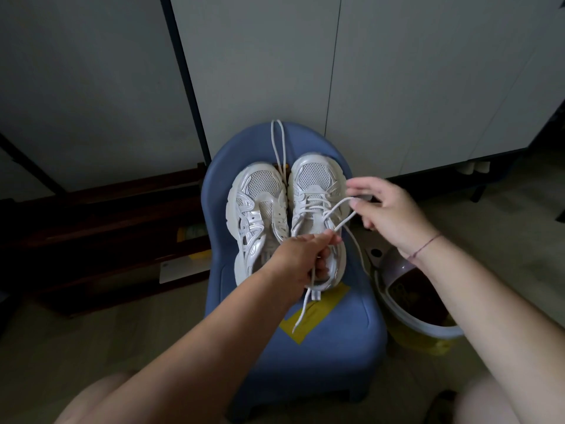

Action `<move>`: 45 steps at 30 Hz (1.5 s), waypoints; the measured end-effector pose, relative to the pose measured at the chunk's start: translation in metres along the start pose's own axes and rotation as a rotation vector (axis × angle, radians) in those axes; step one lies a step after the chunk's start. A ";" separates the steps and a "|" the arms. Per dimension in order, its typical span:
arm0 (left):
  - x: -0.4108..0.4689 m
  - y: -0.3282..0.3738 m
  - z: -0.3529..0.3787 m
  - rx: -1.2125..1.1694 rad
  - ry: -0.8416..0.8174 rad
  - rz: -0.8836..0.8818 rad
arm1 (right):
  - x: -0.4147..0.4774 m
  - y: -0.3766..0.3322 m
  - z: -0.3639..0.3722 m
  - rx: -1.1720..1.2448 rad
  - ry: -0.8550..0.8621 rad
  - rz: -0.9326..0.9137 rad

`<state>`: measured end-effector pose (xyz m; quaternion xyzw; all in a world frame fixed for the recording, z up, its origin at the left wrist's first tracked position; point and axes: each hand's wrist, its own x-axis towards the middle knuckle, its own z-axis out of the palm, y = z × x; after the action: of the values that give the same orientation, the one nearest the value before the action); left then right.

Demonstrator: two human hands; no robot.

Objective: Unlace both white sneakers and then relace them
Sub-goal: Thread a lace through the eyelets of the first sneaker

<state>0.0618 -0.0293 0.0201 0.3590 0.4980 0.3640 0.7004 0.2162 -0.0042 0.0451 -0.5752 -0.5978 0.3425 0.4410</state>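
Left hand (301, 255) is closed tight round the lace (339, 206) over the heel end of the right sneaker (315, 185), with the tail dangling down past the wrist. Both shoes sit side by side on the blue chair (336, 347), toes pointing away. The left sneaker (256, 209) looks fully stripped, no lace in the eyelets, and a spare lace (282, 142) lies between the two and runs up the chair back. The right one is laced near the toe and loose higher up. Right hand (388, 209) is out past that shoe, fingers spread, with a loop of lace reaching its thumb. It's blurry, so I honestly can't tell if it's pinching. My guess: unlacing shoe two. Next up would be feeding slack and pulling each crossing out, working toward the toe without yanking the shoe off the chair.
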 end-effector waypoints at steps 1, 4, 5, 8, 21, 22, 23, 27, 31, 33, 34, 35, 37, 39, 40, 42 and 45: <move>0.000 0.001 -0.001 0.010 0.006 0.026 | -0.004 -0.003 0.003 -0.048 -0.124 -0.079; 0.002 0.005 -0.002 0.058 0.020 0.095 | -0.011 -0.004 0.010 -0.285 -0.268 -0.177; 0.002 0.007 -0.004 0.074 0.020 0.108 | -0.008 -0.002 0.009 -0.323 -0.220 -0.198; 0.003 0.012 -0.009 0.062 0.013 0.131 | 0.006 0.007 -0.009 -0.246 0.029 -0.135; 0.003 0.016 -0.014 0.111 0.068 0.126 | -0.015 -0.007 0.016 -0.198 -0.254 -0.154; 0.003 0.015 -0.014 0.107 0.067 0.125 | -0.016 -0.006 0.019 -0.216 -0.258 -0.151; 0.004 0.015 -0.014 0.106 0.058 0.124 | -0.013 -0.004 0.019 -0.236 -0.205 -0.163; 0.005 0.014 -0.018 0.105 0.027 0.139 | 0.003 0.006 -0.002 -0.301 0.022 -0.147; 0.010 0.012 -0.021 0.126 0.041 0.153 | -0.002 0.007 0.000 -0.384 0.007 -0.172; 0.012 0.009 -0.020 0.129 0.059 0.142 | -0.007 0.000 0.007 -0.301 -0.103 -0.225; 0.012 0.008 -0.019 0.118 0.071 0.135 | -0.010 -0.004 0.011 -0.238 -0.181 -0.214; 0.012 0.007 -0.018 0.102 0.088 0.132 | -0.012 -0.005 0.014 -0.213 -0.239 -0.202; 0.014 0.005 -0.016 0.068 0.122 0.125 | -0.014 -0.003 0.021 -0.237 -0.248 -0.199; 0.016 0.003 -0.013 -0.005 0.156 0.090 | -0.011 0.002 0.022 -0.258 -0.183 -0.206; 0.017 0.001 -0.012 -0.068 0.176 0.042 | -0.009 0.002 0.022 -0.270 -0.147 -0.209; 0.018 -0.005 -0.007 -0.225 0.204 -0.099 | -0.005 0.004 0.021 -0.281 -0.085 -0.207; 0.015 -0.013 0.003 -0.384 0.238 -0.243 | 0.000 0.010 0.018 -0.245 -0.035 -0.173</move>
<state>0.0700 -0.0225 0.0027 0.1114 0.5380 0.4046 0.7310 0.2034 -0.0019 0.0295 -0.5649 -0.6900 0.2377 0.3851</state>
